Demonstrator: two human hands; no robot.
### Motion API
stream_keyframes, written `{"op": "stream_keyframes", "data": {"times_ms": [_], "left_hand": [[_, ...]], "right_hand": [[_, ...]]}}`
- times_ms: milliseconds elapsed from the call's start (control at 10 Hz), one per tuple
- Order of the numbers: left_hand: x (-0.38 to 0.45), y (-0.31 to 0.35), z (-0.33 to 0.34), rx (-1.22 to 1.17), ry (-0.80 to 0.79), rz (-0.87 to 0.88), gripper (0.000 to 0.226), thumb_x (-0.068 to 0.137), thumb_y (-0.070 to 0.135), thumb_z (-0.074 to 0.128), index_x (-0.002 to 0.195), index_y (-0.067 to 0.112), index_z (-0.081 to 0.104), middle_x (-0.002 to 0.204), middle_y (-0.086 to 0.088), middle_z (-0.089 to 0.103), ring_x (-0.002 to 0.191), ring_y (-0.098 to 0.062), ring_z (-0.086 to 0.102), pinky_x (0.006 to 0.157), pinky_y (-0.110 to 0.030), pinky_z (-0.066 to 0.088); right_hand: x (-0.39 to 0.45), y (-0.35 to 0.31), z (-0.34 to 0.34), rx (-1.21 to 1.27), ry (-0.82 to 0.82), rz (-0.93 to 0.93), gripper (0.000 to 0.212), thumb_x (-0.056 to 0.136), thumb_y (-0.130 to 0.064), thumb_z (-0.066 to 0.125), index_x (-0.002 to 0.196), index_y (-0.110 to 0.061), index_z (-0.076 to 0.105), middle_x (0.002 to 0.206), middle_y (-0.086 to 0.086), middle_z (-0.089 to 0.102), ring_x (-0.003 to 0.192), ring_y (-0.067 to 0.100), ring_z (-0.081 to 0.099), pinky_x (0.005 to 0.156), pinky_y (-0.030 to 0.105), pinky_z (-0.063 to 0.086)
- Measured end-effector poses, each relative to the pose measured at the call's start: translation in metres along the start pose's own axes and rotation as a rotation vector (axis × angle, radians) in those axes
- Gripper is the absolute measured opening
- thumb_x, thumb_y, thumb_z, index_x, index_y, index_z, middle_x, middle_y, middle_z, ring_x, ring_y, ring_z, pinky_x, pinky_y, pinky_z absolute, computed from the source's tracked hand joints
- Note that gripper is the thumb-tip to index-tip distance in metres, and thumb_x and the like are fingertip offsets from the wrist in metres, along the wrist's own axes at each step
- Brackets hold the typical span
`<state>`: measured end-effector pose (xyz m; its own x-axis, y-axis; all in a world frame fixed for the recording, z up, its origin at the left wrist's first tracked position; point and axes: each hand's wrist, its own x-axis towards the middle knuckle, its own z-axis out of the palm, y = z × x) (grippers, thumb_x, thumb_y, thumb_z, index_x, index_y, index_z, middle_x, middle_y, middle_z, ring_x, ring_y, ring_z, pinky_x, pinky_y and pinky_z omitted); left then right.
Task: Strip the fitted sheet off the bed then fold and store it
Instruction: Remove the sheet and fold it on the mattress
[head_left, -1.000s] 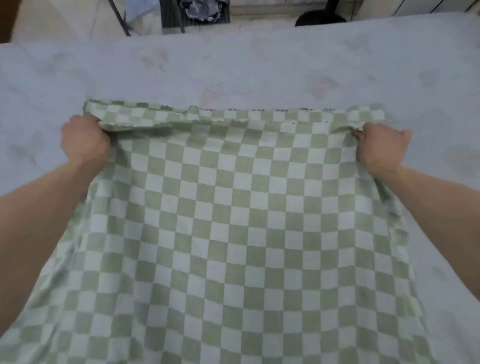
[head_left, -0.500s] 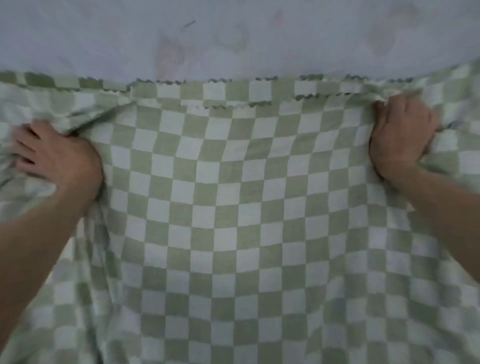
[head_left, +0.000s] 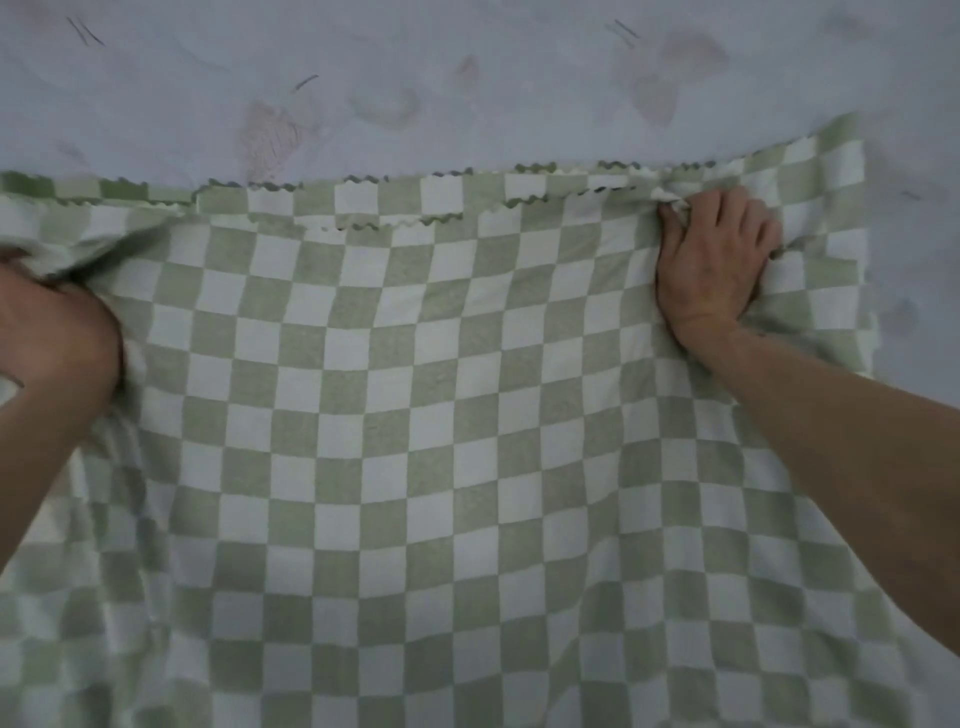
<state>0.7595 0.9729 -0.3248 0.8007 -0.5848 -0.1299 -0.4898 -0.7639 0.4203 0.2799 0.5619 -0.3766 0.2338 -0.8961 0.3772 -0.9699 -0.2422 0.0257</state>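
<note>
Here we keep the checked fitted sheet (head_left: 415, 415) flat on the bare mattress (head_left: 467, 78). Right hand (head_left: 717, 260), at 2 o'clock, fingers clenched on its edge; left hand (head_left: 52, 343), at 9 o'clock, bunches fabric.

Bare pale mattress (head_left: 467, 78), faint pinkish stains, soft even light

One green-and-white checked sheet (head_left: 415, 415), one bare mattress (head_left: 467, 78) at twelve o'clock, and two hands: left hand (head_left: 52, 338), right hand (head_left: 717, 265).
</note>
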Motion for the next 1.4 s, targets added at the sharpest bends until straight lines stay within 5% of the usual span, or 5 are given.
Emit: {"op": "stream_keyframes", "data": {"times_ms": [200,500,800,1100,1400], "left_hand": [[-0.061,0.187,0.077,0.044,0.242,0.070,0.050,0.093,0.044,0.047,0.141,0.046,0.034,0.156,0.009,0.036,0.147,-0.018,0.032,0.121,-0.053,0.024],[-0.060,0.379,0.168,0.267,-0.185,0.559,0.069,0.087,0.061,0.060,0.147,0.035,0.037,0.143,-0.002,0.043,0.136,-0.029,0.037,0.115,-0.054,0.023],[-0.062,0.462,0.155,0.581,-0.374,0.290,0.068,0.083,0.040,0.077,0.142,0.027,0.046,0.146,-0.006,0.041,0.137,-0.032,0.036,0.099,-0.056,0.046],[-0.060,0.484,0.175,0.403,-0.261,0.155,0.032,0.098,0.039,0.058,0.113,0.010,0.058,0.119,-0.016,0.061,0.108,-0.036,0.059,0.087,-0.043,0.048],[-0.073,0.494,0.174,0.350,-0.277,0.081,0.038,0.087,0.028,0.063,0.124,0.025,0.056,0.110,0.002,0.058,0.111,-0.029,0.056,0.113,-0.057,0.030]], "right_hand": [[0.003,-0.002,-0.003,0.041,0.016,0.012,0.046,0.106,-0.047,0.037,0.089,-0.009,0.058,0.094,0.016,0.059,0.088,0.032,0.056,0.079,0.043,0.030],[0.006,-0.002,-0.007,0.168,-0.049,-0.013,0.037,0.100,-0.046,0.050,0.084,-0.013,0.057,0.089,0.011,0.057,0.083,0.028,0.053,0.076,0.041,0.029],[0.059,0.042,-0.058,0.257,-0.740,-0.342,0.049,0.096,-0.057,0.043,0.110,-0.018,0.067,0.112,0.006,0.063,0.107,0.029,0.058,0.092,0.043,0.038],[0.145,0.149,-0.078,0.748,-1.361,-0.383,0.030,0.076,-0.021,0.079,0.058,-0.023,0.056,0.064,-0.011,0.059,0.071,0.015,0.055,0.062,0.026,0.042],[0.132,0.170,-0.054,1.006,-1.536,-0.067,0.055,0.085,-0.028,0.070,0.137,-0.026,0.054,0.066,-0.001,0.058,0.052,0.011,0.049,0.046,0.027,0.036]]}}
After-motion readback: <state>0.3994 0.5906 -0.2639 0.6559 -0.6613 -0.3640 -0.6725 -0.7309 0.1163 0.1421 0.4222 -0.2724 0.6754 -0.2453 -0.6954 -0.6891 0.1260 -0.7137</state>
